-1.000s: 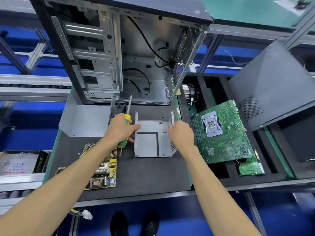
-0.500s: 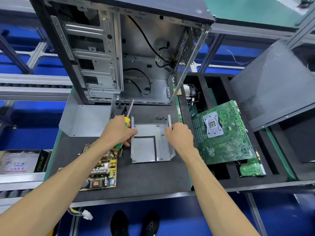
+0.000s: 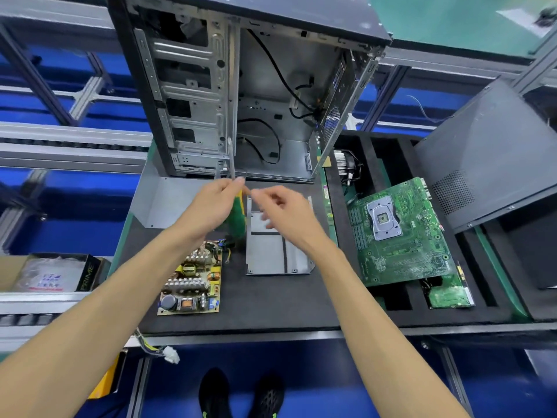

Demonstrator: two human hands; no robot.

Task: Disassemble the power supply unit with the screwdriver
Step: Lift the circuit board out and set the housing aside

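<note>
The grey metal shell of the power supply (image 3: 275, 251) lies open on the black mat, its side walls standing up. Its bare circuit board (image 3: 193, 282) with coils and capacitors lies to the left of it, wires trailing off the table edge. My left hand (image 3: 211, 206) grips the green and yellow screwdriver (image 3: 236, 217), shaft pointing up and away. My right hand (image 3: 286, 215) hovers above the shell, blurred, fingers loosely curled toward the screwdriver, holding nothing that I can see.
An open computer case (image 3: 241, 92) stands behind the hands. A grey cover plate (image 3: 159, 203) lies at the back left. A foam tray at right holds a green motherboard (image 3: 401, 233), a smaller card (image 3: 449, 294) and a cooler (image 3: 346, 164). A black side panel (image 3: 494, 155) leans far right.
Both hands have let go of the shell and lifted above it. The left hand raised the screwdriver, and the right hand swung left toward it. The shell now lies a little lower on the mat.
</note>
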